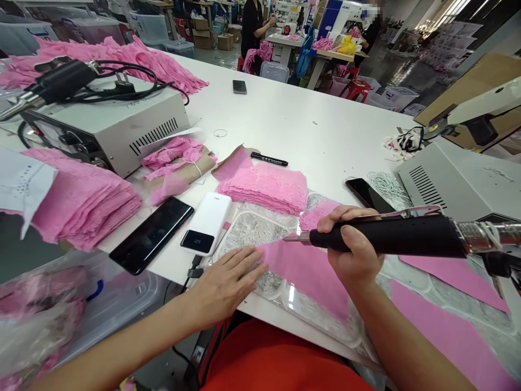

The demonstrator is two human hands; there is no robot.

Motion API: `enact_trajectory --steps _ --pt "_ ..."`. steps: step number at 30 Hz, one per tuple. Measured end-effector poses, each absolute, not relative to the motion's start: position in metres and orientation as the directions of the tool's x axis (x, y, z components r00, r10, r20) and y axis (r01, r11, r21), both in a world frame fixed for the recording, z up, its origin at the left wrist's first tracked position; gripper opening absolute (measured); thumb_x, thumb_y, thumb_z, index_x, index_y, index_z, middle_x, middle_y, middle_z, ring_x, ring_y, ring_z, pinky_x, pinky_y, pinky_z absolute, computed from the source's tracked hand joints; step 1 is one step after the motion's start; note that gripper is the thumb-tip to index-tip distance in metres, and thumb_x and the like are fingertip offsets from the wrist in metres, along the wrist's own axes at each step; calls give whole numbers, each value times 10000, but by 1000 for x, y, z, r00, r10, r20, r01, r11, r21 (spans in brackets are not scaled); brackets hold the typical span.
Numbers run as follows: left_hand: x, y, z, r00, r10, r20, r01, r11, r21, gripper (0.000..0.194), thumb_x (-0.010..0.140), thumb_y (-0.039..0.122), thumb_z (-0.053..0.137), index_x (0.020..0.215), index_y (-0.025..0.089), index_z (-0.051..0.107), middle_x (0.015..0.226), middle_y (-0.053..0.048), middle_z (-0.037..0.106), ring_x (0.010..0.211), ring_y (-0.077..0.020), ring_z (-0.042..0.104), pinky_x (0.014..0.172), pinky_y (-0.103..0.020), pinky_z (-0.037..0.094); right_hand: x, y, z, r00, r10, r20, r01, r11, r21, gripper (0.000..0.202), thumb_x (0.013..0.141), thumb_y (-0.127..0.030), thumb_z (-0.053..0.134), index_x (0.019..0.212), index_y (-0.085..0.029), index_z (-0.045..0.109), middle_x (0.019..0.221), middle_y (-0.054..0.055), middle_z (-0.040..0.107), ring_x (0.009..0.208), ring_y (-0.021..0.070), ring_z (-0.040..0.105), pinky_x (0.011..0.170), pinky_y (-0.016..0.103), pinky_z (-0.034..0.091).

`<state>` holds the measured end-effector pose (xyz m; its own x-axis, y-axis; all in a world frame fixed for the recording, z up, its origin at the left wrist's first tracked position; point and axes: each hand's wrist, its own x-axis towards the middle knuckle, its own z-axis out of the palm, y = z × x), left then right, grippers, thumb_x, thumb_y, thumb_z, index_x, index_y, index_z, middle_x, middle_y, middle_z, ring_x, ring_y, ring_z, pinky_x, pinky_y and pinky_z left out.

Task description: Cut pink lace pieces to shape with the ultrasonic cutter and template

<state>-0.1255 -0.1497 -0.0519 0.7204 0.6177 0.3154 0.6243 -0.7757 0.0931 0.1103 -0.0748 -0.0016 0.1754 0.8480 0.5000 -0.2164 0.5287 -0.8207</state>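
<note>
My right hand (358, 250) is wrapped round a black handheld welding gun (391, 237) with a slim metal tip. The tip points left and sits over the upper edge of a flat pink fabric piece (313, 277); whether it touches cannot be made out. My left hand (230, 279) lies flat, fingers stretched out, with its fingertips at the left corner of that piece. Beneath the fabric is a clear plastic lid-like sheet (252, 225) with a grey mottled surface. Just behind stands a stack of pink lace pieces (264, 187), with a smaller pink lace piece (319, 214) beside it.
A white power bank (207, 222) and a black phone (151, 234) lie left of my hands. Grey metal boxes stand left (118, 122) and right (456, 174). More pink pieces (448, 331) lie at right. A marker (269, 158) rests behind the stack. People work at machines beyond.
</note>
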Motion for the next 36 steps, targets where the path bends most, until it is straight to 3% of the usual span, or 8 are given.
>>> enact_trajectory --steps 36 --pt "-127 -157 -55 691 652 314 645 -751 142 350 972 240 478 1301 133 529 1416 -152 513 1314 -308 485 1026 -456 486 71 -89 -3 11 874 486 -322 463 -826 78 791 -219 609 864 -224 580 838 -20 576 613 100 581 606 306 512"
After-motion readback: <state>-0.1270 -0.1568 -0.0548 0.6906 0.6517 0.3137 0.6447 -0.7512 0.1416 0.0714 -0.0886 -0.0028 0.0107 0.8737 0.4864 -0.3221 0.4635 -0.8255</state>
